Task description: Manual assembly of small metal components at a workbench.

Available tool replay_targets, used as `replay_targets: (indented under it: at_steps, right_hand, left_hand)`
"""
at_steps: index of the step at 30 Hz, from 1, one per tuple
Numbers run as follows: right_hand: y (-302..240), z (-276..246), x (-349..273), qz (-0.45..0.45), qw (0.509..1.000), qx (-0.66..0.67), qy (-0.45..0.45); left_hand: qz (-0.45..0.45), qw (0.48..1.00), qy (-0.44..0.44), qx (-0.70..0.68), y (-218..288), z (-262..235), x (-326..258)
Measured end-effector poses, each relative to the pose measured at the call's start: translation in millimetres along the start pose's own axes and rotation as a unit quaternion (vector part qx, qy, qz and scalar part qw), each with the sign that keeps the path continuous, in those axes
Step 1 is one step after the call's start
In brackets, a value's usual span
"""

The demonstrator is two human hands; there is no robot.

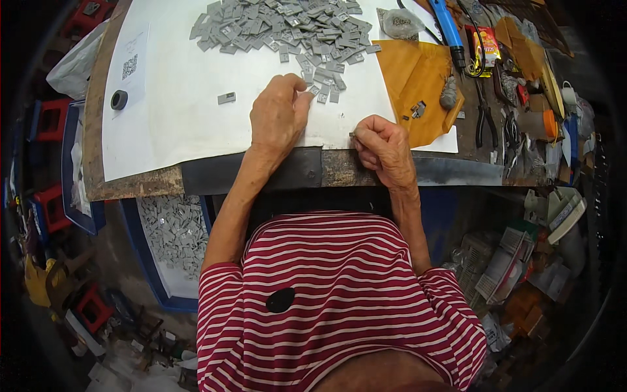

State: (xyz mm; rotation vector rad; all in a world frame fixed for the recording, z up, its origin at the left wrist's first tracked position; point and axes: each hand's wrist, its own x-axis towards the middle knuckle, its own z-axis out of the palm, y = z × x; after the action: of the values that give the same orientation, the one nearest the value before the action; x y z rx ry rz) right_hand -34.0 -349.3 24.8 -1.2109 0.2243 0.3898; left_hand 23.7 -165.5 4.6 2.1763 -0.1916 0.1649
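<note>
On the white sheet (183, 124) over the workbench, a broad heap of small grey pieces (281, 27) spreads across the far side, with a few stragglers trailing toward the person. The left hand (277, 114) rests beside those stragglers, fingers curled and thumb near the forefinger; whether it touches or grips one, I cannot tell. The right hand (386, 147), well apart from it, sits at the near edge of the sheet, thumb and forefinger pinched on a small dark piece (353, 134), its other fingers folded in. A single grey piece (226, 98) lies off to the left, beyond it a black ring (119, 100).

The grey pieces look flat, stiff and very light, probably moulded plastic, so they should slide easily on the paper and skid under a careless fingertip. The long side edges seem the best place to hold one, between thumb and forefinger. The dark piece is so tiny that only a fingertip pinch suits it; it could easily slip or be lost.

To the right are brown paper (411, 68) with a few bits on it and pliers (484, 121).
</note>
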Motion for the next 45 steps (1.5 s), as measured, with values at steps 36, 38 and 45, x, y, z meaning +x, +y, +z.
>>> replay_targets:
  at_steps: [36, 38, 45]
  right_hand:
    - [1.3, 13.5, 1.4, -0.093, 0.990, -0.092, 0.058]
    - [0.7, 14.1, 2.2, -0.094, 0.988, -0.105, 0.062]
    - [2.4, 13.5, 4.4, -0.072, 0.988, -0.119, 0.068]
  left_hand:
    - [0.119, 0.973, 0.011, -0.197, 12.2, 4.9, -37.3]
    - [0.130, 0.973, 0.006, -0.190, 15.2, 4.2, -37.5]
    - [0.155, 0.972, -0.006, -0.176, 16.3, 4.6, -38.7]
